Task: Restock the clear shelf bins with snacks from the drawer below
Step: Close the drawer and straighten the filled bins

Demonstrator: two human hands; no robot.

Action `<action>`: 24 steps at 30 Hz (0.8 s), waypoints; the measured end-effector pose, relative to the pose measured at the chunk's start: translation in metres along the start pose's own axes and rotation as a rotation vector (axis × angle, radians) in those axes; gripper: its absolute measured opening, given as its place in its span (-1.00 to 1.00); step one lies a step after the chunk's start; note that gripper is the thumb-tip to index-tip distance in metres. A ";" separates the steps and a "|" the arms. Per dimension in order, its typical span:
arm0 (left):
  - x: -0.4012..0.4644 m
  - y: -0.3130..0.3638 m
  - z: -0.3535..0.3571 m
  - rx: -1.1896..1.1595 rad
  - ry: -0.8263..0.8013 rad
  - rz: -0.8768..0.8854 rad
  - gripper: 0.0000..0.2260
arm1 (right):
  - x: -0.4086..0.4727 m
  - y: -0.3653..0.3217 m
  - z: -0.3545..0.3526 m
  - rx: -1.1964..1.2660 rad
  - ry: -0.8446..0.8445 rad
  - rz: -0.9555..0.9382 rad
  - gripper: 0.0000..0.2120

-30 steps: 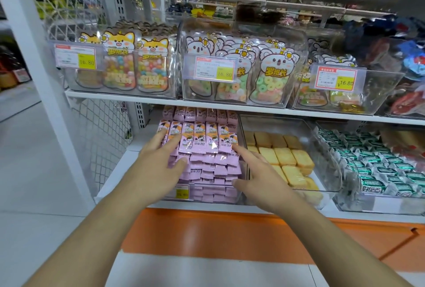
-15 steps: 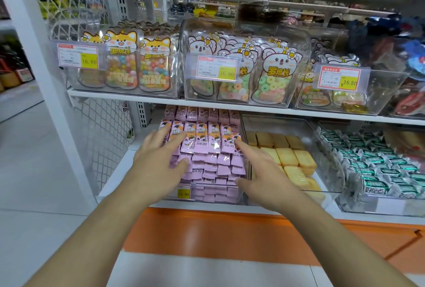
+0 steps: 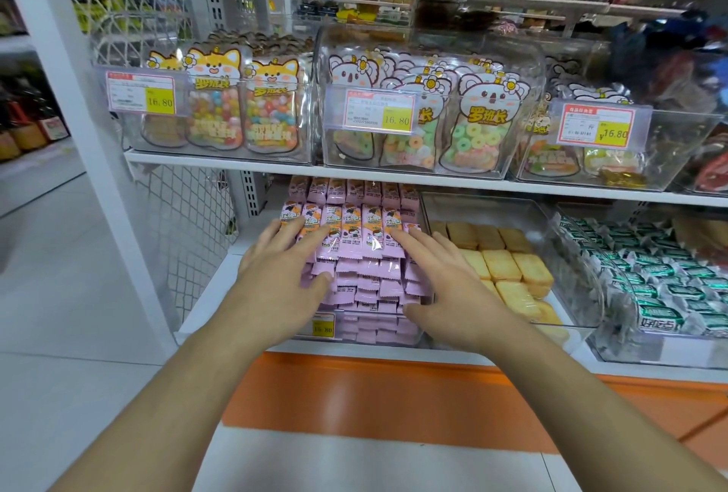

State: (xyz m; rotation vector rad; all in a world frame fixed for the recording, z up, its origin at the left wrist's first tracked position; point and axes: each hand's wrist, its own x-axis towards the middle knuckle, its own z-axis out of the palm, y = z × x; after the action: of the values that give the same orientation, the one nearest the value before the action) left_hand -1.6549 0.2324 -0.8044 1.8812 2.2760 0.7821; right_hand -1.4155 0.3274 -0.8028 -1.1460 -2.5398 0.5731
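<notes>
Pink wrapped snack packs [image 3: 360,251] fill a clear bin [image 3: 370,324] on the lower shelf, stacked in rows right to its top. My left hand [image 3: 283,274] lies flat on the left side of the stack, fingers straight and spread. My right hand [image 3: 437,278] lies flat on the right side, fingers pointing at the packs, thumb near the bin's front wall. Neither hand holds a pack. The orange drawer front [image 3: 394,397] below the shelf is closed.
Right of the pink bin stand a clear bin of yellow cakes [image 3: 508,267] and a bin of green-white wrapped sweets [image 3: 662,294]. The upper shelf [image 3: 220,158] carries clear bins of candy bags [image 3: 425,125] with price tags. A white post [image 3: 98,144] and wire mesh stand at the left.
The view has drawn slightly closer to the shelf. Both hands stay on the pink packs, shifted slightly forward on the stack.
</notes>
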 end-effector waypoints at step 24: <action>0.008 0.005 -0.006 -0.018 0.041 -0.030 -0.51 | 0.009 0.003 -0.007 0.218 0.102 0.051 -0.48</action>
State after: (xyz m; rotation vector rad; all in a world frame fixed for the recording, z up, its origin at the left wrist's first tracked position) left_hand -1.6550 0.2387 -0.7950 1.8363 2.3072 0.8421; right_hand -1.4162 0.3374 -0.7974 -1.1332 -2.3028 0.7624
